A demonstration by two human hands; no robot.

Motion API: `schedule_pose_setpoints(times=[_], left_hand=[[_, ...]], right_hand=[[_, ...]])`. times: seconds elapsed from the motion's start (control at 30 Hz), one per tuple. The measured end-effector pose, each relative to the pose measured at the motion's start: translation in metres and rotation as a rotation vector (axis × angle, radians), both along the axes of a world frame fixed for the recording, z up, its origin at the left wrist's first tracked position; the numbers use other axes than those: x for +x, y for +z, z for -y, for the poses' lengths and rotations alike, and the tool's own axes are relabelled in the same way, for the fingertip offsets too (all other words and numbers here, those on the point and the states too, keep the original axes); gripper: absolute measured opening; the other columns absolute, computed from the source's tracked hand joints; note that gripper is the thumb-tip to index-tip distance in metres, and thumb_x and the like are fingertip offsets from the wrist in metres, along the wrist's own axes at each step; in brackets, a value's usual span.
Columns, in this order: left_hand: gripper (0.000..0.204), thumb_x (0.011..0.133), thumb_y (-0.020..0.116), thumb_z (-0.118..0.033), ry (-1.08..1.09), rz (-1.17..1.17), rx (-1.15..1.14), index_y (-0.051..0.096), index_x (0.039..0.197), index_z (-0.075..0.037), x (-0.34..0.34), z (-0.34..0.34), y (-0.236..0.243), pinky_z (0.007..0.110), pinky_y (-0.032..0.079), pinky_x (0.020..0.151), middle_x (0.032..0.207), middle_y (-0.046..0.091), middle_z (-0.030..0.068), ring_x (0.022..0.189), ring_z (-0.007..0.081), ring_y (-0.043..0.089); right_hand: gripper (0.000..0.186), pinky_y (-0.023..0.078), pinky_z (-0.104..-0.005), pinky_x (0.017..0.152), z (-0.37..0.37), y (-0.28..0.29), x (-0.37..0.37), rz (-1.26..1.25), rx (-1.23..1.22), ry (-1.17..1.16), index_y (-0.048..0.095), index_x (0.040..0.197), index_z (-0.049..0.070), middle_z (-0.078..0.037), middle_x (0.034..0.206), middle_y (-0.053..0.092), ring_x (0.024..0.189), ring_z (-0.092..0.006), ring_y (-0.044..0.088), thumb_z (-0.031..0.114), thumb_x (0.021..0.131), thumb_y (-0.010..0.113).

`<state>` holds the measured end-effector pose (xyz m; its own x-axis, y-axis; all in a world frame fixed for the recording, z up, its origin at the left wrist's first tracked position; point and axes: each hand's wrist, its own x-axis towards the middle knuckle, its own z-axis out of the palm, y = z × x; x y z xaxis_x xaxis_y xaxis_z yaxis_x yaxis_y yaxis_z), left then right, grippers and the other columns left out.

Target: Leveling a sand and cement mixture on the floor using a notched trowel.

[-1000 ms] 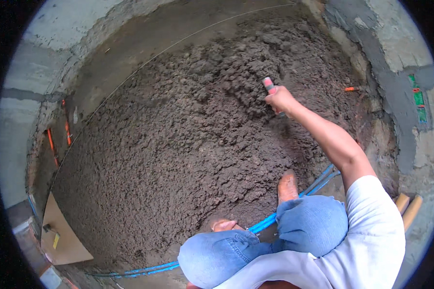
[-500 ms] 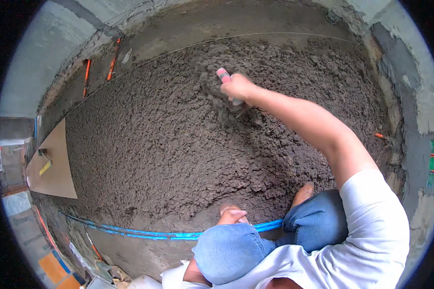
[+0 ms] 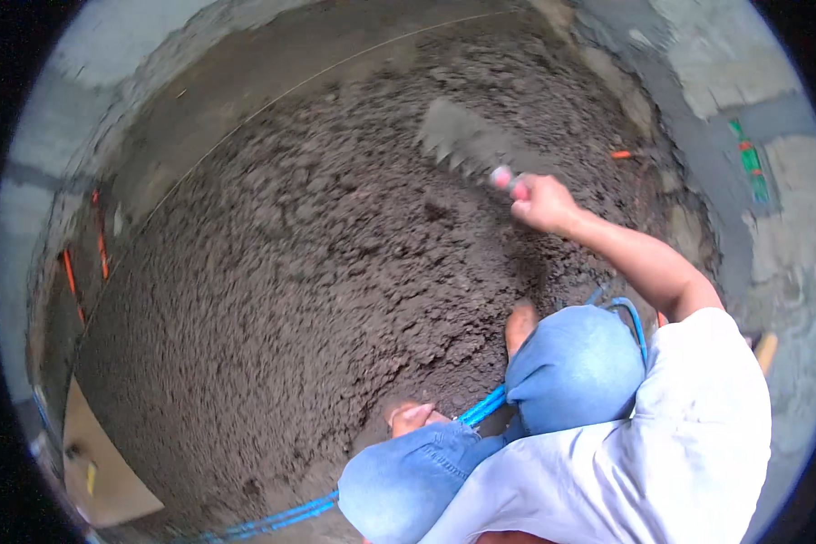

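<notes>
My right hand (image 3: 546,205) is closed round the red-and-grey handle of a notched trowel (image 3: 471,136). Its grey blade points up and left, with teeth along the lower edge, over rough, damp mortar (image 3: 272,272). Whether the blade touches the mortar is unclear from the blur. In front of my bent left knee, my left hand (image 3: 417,417) hangs low beside my foot. It is partly hidden, and I cannot make out how its fingers are set.
Blue pipes (image 3: 290,517) run along the near edge, passing by my feet. A tan board (image 3: 104,462) lies at the lower left. Orange pipes (image 3: 70,276) stand near the left wall, and a string line (image 3: 335,65) crosses the far side. A grey wall (image 3: 743,72) rises at the right.
My view has turned to the right. The trowel, blurred and mostly hidden before, now shows its toothed blade stretched out beyond my right hand. My left hand stays by my foot.
</notes>
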<state>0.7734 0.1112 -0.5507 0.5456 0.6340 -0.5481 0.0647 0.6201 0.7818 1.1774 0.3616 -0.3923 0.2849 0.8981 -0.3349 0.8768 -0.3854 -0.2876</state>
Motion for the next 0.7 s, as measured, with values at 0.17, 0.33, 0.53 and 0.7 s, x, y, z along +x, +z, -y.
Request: schedule_pose_setpoints(times=[0.17, 0.33, 0.53, 0.7], left_hand=[[0.016, 0.087, 0.058, -0.008, 0.077, 0.074, -0.451, 0.065, 0.083, 0.005, -0.004, -0.002, 0.012, 0.027, 0.047, 0.054, 0.069, 0.064, 0.0054, 0.061, 0.0121, 0.059], [0.041, 0.099, 0.033, -0.015, -0.180, -0.043, -0.148, 0.058, 0.091, 0.016, 0.014, -0.016, 0.016, 0.035, 0.054, 0.066, 0.084, 0.065, 0.0221, 0.071, 0.0283, 0.065], [0.053, 0.099, 0.025, -0.029, -0.073, 1.039, -1.212, 0.045, 0.116, 0.017, 0.003, -0.008, -0.015, 0.039, 0.048, 0.088, 0.107, 0.061, 0.0237, 0.095, 0.0316, 0.061], [0.062, 0.097, 0.023, -0.038, -0.482, 0.951, -1.059, 0.036, 0.126, 0.016, 0.027, -0.040, 0.002, 0.040, 0.043, 0.096, 0.116, 0.058, 0.0199, 0.103, 0.0300, 0.058]], right_hand=[[0.028, 0.050, -0.0459, 0.072, -0.013, -0.017, 0.180, 0.310, 0.308, -0.329, 0.062, 0.085, 0.001, -0.021, 0.081, 0.065, 0.079, -0.0377, 0.063, 0.026, 0.073, 0.058], [0.028, 0.051, -0.0406, 0.066, -0.038, -0.035, 0.297, 0.121, 0.341, -0.795, 0.062, 0.079, -0.002, -0.018, 0.077, 0.067, 0.074, -0.0295, 0.066, 0.024, 0.070, 0.061], [0.015, 0.041, -0.0317, 0.045, -0.067, -0.074, 0.152, -0.331, 0.092, -0.593, 0.055, 0.070, 0.001, -0.005, 0.059, 0.056, 0.048, -0.0156, 0.053, 0.014, 0.069, 0.064], [0.015, 0.042, -0.0313, 0.045, -0.072, -0.089, 0.082, -0.524, 0.086, -0.564, 0.054, 0.067, 0.002, -0.005, 0.059, 0.056, 0.048, -0.0152, 0.053, 0.013, 0.069, 0.064]])
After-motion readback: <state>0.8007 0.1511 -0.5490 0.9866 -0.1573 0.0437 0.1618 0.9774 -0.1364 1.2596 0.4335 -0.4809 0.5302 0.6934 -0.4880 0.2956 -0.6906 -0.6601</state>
